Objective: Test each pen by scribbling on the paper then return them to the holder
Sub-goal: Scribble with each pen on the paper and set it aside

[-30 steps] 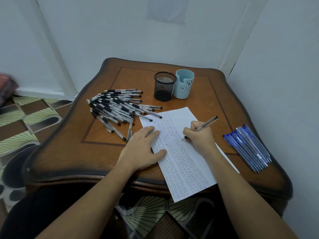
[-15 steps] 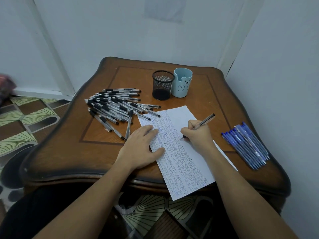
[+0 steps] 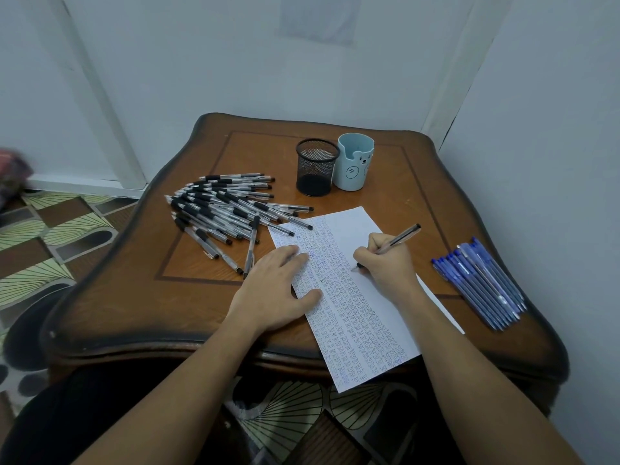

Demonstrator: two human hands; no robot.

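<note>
two hands of yours are on the table [image 3: 134,297]. read the top as a clock with you at six.

nearest is one sheet of paper [image 3: 362,323]. its near end hangs over the six o'clock edge and its far end reaches the centre, leaning a little toward eleven. columns of small scribbles cover most of it, and the strip along its right side is bare.

your left hand [image 3: 275,290] lies palm down at about seven, close to the centre. its fingers are straight and slightly spread, pressing flat on the left edge of the sheet and grasping nothing.

your right hand [image 3: 385,263] sits at about four, resting on the sheet with its fingers curled round one pen [image 3: 399,237]. the pen has a clear barrel. its tip touches the paper beside the scribbled columns and its back end points toward two.

out at three to four, near the table's edge, one tidy bundle of blue pens [image 3: 479,283] lies side by side, well apart from the sheet. i count roughly ten, but they overlap too much for an exact number.

at ten, one fanned heap of black-gripped pens [image 3: 228,209] lies on the wood, well over twenty and too crossed over to count. the nearest few tips lie on the sheet's far left corner.

farthest, at twelve, two holders stand upright and touching: one black mesh holder [image 3: 315,167] on the left and one pale blue bear cup [image 3: 354,166] on the right.

a patterned floor [image 3: 43,236] shows at nine, beyond the table.
</note>
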